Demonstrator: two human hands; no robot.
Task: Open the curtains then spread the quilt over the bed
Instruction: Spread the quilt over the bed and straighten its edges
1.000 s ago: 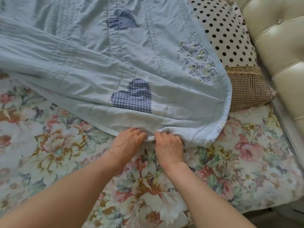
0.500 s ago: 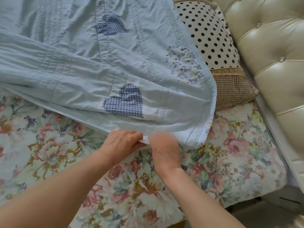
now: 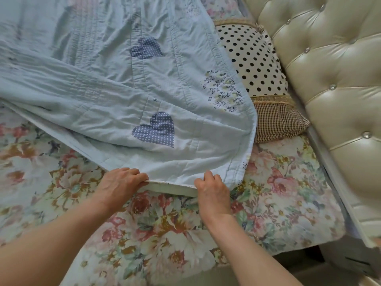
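Since half a second ago we are spreading our hands apart along the quilt's (image 3: 115, 104) near hem, so a stretch of its pale folded edge is now showing taut between them. Our left hand (image 3: 121, 183) is clenching that hem from above with fingers curled over it, and our right hand (image 3: 213, 191) is pinching the same hem closer to the quilt's corner. We are seeing the light blue quilt lying rumpled and partly folded across the upper part of the bed, with two dotted navy hearts on its top face, leaving the floral bedsheet (image 3: 278, 193) bare around our wrists. Its far right edge is lying over the polka-dot pillow (image 3: 253, 60), which is leaning beside the tufted cream headboard (image 3: 329, 75).
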